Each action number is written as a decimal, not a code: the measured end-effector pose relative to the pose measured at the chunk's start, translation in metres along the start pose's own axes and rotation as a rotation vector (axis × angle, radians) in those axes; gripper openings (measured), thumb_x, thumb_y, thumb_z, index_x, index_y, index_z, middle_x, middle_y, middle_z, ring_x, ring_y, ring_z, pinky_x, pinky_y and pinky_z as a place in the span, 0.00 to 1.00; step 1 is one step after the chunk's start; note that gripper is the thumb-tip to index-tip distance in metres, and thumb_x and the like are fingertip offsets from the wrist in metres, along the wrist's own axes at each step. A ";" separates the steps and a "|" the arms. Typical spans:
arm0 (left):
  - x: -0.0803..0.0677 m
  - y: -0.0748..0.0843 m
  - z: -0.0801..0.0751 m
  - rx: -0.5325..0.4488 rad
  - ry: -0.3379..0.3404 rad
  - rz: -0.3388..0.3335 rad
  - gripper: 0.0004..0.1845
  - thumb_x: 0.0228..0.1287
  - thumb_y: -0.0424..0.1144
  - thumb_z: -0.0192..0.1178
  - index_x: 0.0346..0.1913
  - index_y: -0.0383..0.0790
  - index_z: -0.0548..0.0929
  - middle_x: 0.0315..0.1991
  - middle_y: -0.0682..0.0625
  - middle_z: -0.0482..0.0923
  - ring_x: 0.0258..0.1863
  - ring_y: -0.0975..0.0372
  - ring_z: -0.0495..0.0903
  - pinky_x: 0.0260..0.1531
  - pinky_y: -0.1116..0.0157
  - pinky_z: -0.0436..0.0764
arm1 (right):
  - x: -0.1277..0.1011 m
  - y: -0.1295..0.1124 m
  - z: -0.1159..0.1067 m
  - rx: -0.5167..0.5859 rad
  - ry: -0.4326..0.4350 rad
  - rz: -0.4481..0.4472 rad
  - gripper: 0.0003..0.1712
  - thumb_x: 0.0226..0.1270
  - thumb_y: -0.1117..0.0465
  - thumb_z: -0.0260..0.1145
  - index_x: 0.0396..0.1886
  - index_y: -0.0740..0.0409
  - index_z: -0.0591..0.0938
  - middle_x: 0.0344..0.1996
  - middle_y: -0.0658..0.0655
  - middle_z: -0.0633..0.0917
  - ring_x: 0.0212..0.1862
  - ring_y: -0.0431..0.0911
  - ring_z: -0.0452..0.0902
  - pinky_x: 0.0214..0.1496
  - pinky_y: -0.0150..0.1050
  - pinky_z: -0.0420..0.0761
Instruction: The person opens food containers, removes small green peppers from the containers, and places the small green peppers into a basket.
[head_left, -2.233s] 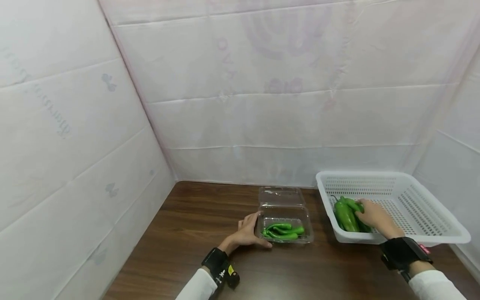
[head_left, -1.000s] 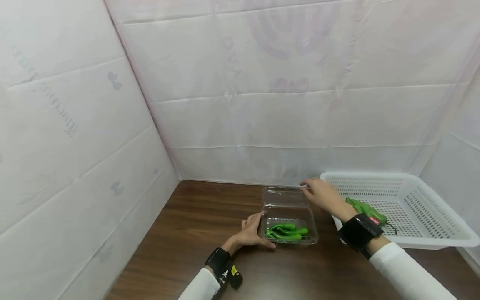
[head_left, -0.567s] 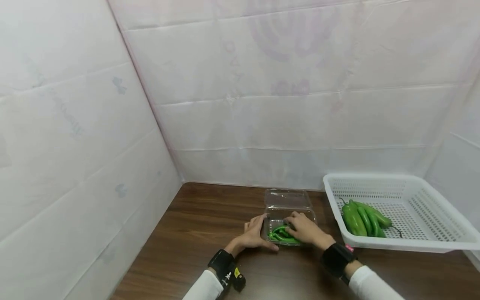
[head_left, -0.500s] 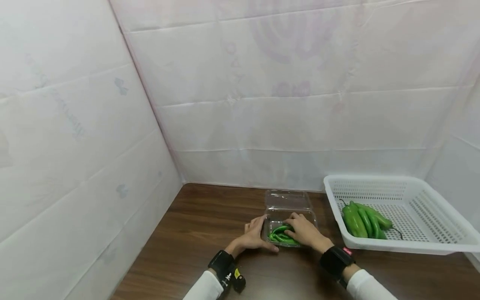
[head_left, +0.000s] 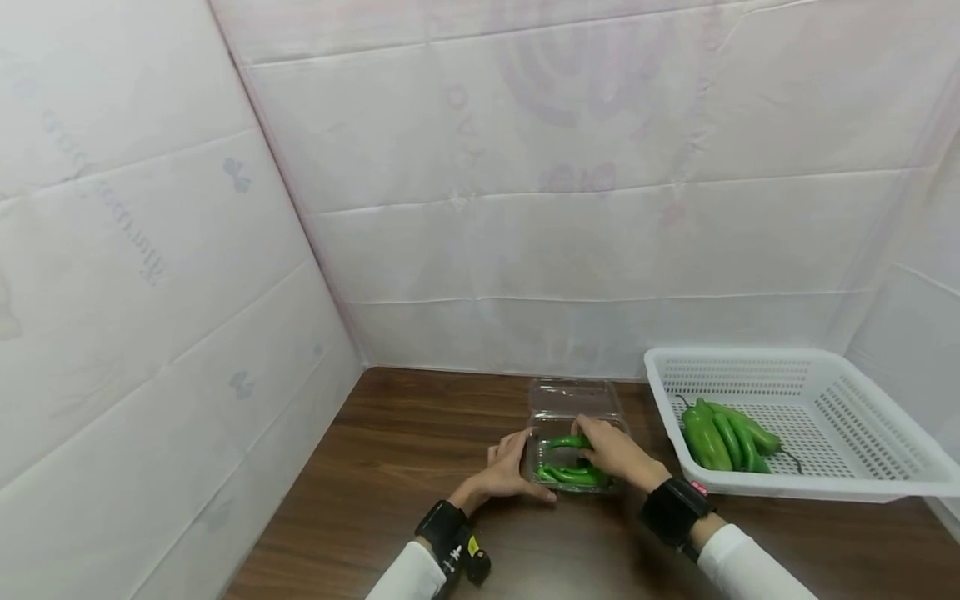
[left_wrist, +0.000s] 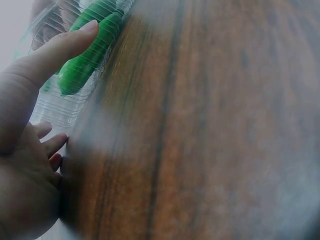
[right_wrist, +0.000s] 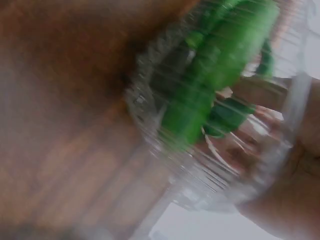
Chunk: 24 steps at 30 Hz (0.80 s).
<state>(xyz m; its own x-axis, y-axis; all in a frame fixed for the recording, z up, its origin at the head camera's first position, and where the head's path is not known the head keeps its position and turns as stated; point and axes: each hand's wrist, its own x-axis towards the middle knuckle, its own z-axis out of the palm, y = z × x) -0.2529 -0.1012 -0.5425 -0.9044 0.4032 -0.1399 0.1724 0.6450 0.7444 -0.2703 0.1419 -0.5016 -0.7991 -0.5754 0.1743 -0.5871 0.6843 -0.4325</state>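
A clear plastic clamshell container [head_left: 542, 427] stands on the wooden table, its lid [head_left: 574, 398] folded back toward the wall. My right hand [head_left: 617, 454] reaches inside and pinches a green chili pepper [head_left: 567, 442] near the back of the tray. Several other green chili peppers [head_left: 572, 477] lie along the front. In the right wrist view green peppers [right_wrist: 220, 65] show, blurred, through the ridged plastic. My left hand [head_left: 507, 475] rests at the container's left side, thumb and fingers spread around its front left corner. The left wrist view has its straight thumb [left_wrist: 60, 50] against the front wall.
A white perforated basket [head_left: 832, 487] sits at the right of the table, with several larger green peppers [head_left: 723, 437] heaped in its left part. White sheeting [head_left: 495, 250] covers the walls behind and at both sides. The brown tabletop [head_left: 397, 450] extends left of the container.
My right hand has gone from the basket over to the container and down into it. Just now it has drawn one chili pepper toward the back, apart from the others. My left hand has stayed put.
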 end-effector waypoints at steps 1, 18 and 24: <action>0.000 0.000 0.000 -0.006 0.001 0.005 0.65 0.47 0.57 0.81 0.82 0.50 0.49 0.80 0.42 0.52 0.76 0.48 0.51 0.67 0.45 0.53 | 0.001 -0.001 -0.003 0.011 -0.002 -0.015 0.14 0.66 0.73 0.69 0.47 0.59 0.76 0.38 0.57 0.83 0.42 0.51 0.82 0.38 0.42 0.79; -0.001 -0.001 0.004 -0.036 0.013 0.004 0.65 0.45 0.58 0.81 0.82 0.50 0.51 0.79 0.39 0.52 0.73 0.45 0.52 0.66 0.43 0.54 | -0.008 -0.024 -0.051 -0.041 0.109 -0.005 0.20 0.83 0.66 0.48 0.68 0.67 0.72 0.42 0.57 0.74 0.43 0.49 0.67 0.45 0.45 0.67; -0.002 -0.003 0.000 -0.052 0.000 0.011 0.66 0.45 0.59 0.81 0.82 0.52 0.50 0.80 0.40 0.50 0.73 0.45 0.50 0.65 0.43 0.53 | -0.015 -0.027 -0.074 -0.075 0.201 -0.078 0.24 0.77 0.73 0.54 0.70 0.69 0.70 0.53 0.68 0.79 0.59 0.63 0.75 0.59 0.58 0.76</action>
<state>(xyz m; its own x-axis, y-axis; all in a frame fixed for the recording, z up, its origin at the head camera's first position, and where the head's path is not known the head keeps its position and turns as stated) -0.2517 -0.1035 -0.5446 -0.9026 0.4098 -0.1314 0.1616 0.6058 0.7791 -0.2520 0.1657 -0.4275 -0.7564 -0.5323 0.3802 -0.6500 0.6770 -0.3453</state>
